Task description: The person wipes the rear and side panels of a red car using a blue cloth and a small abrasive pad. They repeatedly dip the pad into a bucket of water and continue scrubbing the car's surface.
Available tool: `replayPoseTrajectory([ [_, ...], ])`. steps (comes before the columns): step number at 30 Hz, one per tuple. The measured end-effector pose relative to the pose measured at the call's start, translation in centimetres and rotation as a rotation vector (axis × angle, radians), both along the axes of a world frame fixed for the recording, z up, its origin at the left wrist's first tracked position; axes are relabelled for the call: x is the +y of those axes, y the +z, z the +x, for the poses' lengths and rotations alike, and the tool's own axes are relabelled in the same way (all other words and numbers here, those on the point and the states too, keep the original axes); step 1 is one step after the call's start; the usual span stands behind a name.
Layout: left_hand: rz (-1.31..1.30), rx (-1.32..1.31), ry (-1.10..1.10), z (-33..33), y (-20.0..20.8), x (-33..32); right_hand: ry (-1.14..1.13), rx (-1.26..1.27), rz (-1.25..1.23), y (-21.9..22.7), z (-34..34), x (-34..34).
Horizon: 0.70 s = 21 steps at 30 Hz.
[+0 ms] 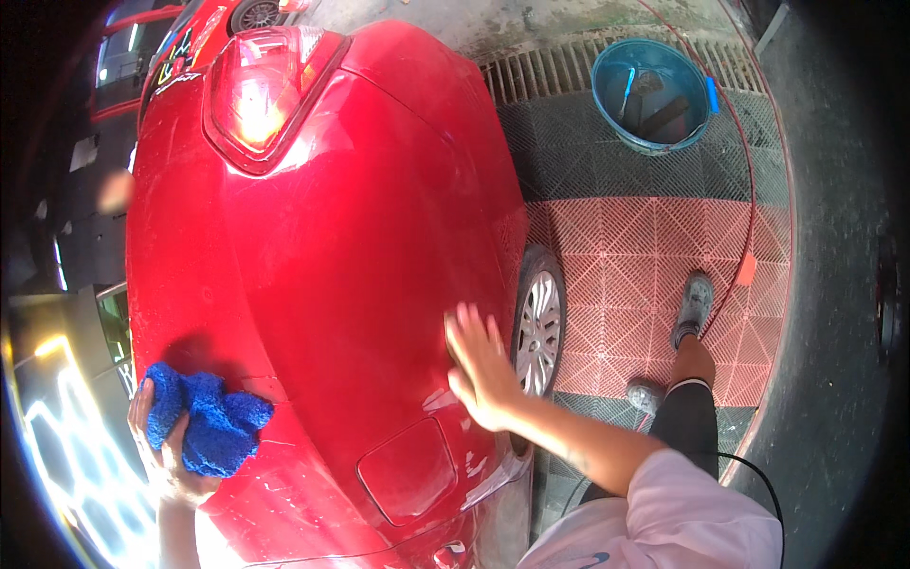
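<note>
A fluffy bright blue cloth [210, 422] is bunched in my left hand [171, 455], at the left edge of a red car's rear body. My left fingers are closed around the cloth, which rests against the paint. On the right, my right hand [482, 370] is laid on the red side panel [379, 313] above the rear wheel, fingers stretched out. A thin darker edge shows along the palm; I cannot make out whether something lies under it. The square fuel flap [408, 471] is just below this hand, and the tail light [270, 95] is farther up.
A blue bucket [654, 137] holding a brush and dark blocks stands at the upper right by a floor grate [545, 74]. A red hose [749, 190] runs across the grey and red floor tiles [635, 275]. The car's wheel [540, 322] is beside my legs. Another red car [194, 43] stands beyond.
</note>
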<state>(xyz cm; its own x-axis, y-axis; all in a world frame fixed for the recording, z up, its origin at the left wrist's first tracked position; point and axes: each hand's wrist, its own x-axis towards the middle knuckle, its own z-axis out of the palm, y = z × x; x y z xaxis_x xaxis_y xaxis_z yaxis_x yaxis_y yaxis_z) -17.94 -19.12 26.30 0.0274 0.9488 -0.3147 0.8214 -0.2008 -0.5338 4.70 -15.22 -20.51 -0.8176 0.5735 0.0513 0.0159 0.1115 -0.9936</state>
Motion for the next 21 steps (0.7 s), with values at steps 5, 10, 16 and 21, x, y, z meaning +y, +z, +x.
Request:
replayPoseTrajectory([
  [5, 0.013, -0.048, -0.042, -0.3, -0.1, 1.7, -0.411, 0.136, -0.115, -2.0, -11.8, 23.4],
  [10, 0.022, -0.019, 0.005, -0.6, -0.4, -0.2, -0.191, 0.059, -0.032, 1.1, -4.5, 6.2],
  [16, 0.020, -0.018, -0.019, -0.5, -0.1, 0.0, -0.187, 0.062, 0.076, 1.5, -6.1, 10.7],
  [21, 0.015, -0.052, -0.050, -1.1, -0.9, 1.5, -0.330, 0.126, -0.107, -0.6, -11.1, 21.7],
])
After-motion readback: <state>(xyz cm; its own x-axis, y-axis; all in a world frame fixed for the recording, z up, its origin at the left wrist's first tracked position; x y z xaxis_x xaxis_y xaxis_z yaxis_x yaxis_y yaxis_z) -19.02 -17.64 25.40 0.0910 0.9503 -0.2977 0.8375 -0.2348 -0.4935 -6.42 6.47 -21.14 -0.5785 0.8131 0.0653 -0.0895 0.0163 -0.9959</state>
